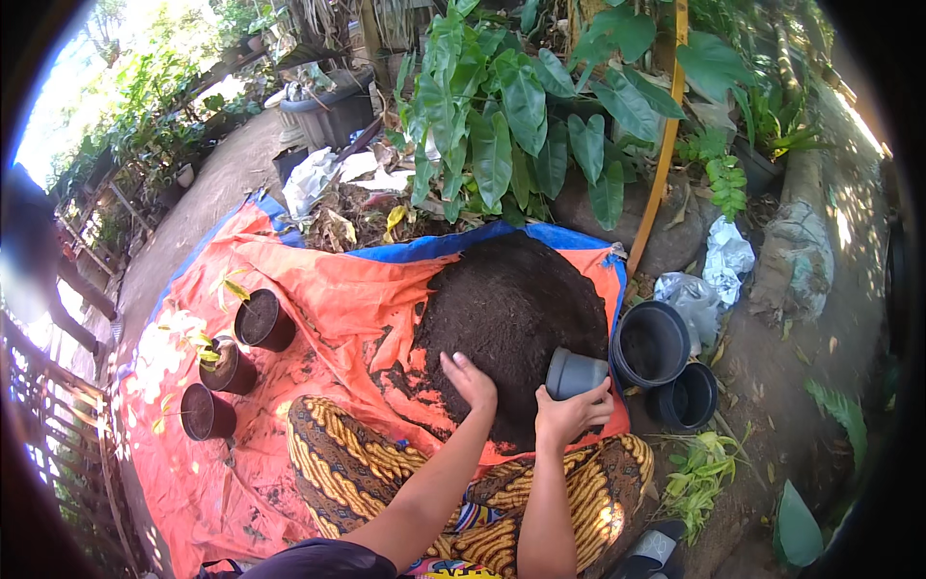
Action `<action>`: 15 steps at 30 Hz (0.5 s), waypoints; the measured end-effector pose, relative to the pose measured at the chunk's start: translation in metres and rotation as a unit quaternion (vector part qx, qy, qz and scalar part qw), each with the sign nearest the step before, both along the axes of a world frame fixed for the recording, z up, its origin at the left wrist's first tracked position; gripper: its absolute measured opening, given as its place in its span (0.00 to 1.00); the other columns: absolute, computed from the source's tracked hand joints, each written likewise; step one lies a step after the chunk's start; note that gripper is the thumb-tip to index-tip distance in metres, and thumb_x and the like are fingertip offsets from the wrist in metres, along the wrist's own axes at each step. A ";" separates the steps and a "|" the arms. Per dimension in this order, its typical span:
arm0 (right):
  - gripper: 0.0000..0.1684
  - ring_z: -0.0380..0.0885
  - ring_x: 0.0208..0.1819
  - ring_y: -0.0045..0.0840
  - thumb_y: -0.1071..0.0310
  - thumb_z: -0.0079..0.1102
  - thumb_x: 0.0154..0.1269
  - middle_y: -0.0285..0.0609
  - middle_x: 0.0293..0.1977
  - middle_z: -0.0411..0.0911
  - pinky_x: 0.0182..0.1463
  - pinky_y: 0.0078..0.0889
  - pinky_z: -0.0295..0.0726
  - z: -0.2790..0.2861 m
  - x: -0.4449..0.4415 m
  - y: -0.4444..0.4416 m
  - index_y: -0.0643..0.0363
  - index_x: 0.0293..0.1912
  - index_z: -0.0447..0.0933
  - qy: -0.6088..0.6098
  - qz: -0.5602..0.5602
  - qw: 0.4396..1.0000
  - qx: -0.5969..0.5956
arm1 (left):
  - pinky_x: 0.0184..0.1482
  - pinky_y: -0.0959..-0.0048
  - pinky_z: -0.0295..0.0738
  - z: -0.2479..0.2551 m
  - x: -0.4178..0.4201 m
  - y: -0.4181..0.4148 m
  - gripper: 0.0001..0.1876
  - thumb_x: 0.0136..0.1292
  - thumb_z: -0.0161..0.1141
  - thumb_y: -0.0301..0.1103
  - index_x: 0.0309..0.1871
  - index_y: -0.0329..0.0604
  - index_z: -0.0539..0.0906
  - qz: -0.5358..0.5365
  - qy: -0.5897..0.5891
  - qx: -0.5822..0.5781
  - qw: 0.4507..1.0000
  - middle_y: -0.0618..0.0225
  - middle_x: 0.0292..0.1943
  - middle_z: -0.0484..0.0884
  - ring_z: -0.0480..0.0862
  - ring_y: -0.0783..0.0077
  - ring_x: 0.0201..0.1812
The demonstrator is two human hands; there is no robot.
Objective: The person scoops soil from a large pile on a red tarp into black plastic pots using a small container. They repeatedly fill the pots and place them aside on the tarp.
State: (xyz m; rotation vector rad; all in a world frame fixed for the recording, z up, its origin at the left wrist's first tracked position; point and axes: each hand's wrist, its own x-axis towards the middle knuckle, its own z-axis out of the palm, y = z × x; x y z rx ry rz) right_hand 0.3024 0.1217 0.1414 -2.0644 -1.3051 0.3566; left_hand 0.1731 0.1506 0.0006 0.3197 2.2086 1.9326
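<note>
A mound of dark soil point(506, 311) lies on an orange tarpaulin with a blue border point(325, 268) in front of my crossed legs. My right hand point(571, 416) grips a small dark grey plastic plant pot point(576, 374), tipped on its side over the soil's right edge with its mouth towards the mound. My left hand point(472, 381) is at the near left part of the mound, fingers apart, holding nothing. Whether its fingertips touch the soil I cannot tell.
Three potted seedlings point(265, 320) stand on the tarpaulin at left. Stacked black pots point(650, 344), plastic bags point(687, 304) and cut leafy sprigs point(698, 470) lie at right. Beyond the mound grows a large-leaved plant point(506, 108). A person point(36, 246) is at the far left.
</note>
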 end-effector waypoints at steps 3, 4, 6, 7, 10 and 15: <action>0.72 0.59 0.64 0.54 0.64 0.90 0.38 0.60 0.64 0.57 0.68 0.56 0.67 -0.014 0.003 0.012 0.67 0.76 0.51 0.017 -0.016 0.999 -0.027 | 0.83 0.56 0.47 0.039 0.003 0.029 0.34 0.85 0.39 0.49 0.79 0.25 0.60 -0.061 0.074 0.048 0.994 0.38 0.80 0.59 0.57 0.43 0.82; 0.73 0.59 0.64 0.54 0.64 0.90 0.38 0.60 0.64 0.56 0.68 0.56 0.68 -0.014 0.003 0.014 0.67 0.76 0.50 0.026 -0.021 0.999 -0.037 | 0.83 0.57 0.46 0.048 0.003 0.035 0.33 0.86 0.39 0.48 0.80 0.28 0.61 -0.112 0.102 0.081 0.985 0.40 0.80 0.60 0.57 0.45 0.82; 0.72 0.58 0.64 0.54 0.63 0.90 0.39 0.60 0.64 0.56 0.67 0.56 0.69 -0.011 0.002 0.019 0.67 0.76 0.50 0.020 -0.018 0.999 -0.045 | 0.84 0.59 0.44 0.064 -0.013 0.043 0.31 0.86 0.38 0.46 0.80 0.31 0.62 -0.209 0.170 0.085 0.959 0.46 0.81 0.60 0.56 0.50 0.84; 0.72 0.58 0.64 0.54 0.63 0.90 0.39 0.60 0.64 0.56 0.67 0.56 0.69 -0.012 0.004 0.019 0.67 0.76 0.50 0.013 -0.018 0.998 -0.053 | 0.84 0.59 0.44 0.066 -0.022 0.043 0.30 0.86 0.37 0.45 0.80 0.31 0.62 -0.233 0.211 0.077 0.946 0.47 0.81 0.61 0.55 0.51 0.84; 0.71 0.58 0.63 0.55 0.63 0.89 0.40 0.60 0.64 0.56 0.66 0.56 0.70 -0.015 0.007 0.025 0.67 0.76 0.50 0.011 -0.019 0.999 -0.040 | 0.84 0.57 0.41 0.058 -0.050 0.029 0.29 0.85 0.39 0.43 0.80 0.34 0.64 -0.256 0.259 0.054 0.930 0.50 0.81 0.63 0.56 0.50 0.84; 0.71 0.57 0.64 0.54 0.62 0.88 0.42 0.61 0.65 0.55 0.64 0.57 0.72 -0.011 0.008 0.025 0.67 0.76 0.49 0.013 -0.005 0.998 -0.059 | 0.84 0.55 0.45 -0.038 -0.113 -0.003 0.31 0.85 0.38 0.47 0.79 0.31 0.64 -0.111 0.184 -0.105 0.971 0.46 0.80 0.63 0.57 0.47 0.83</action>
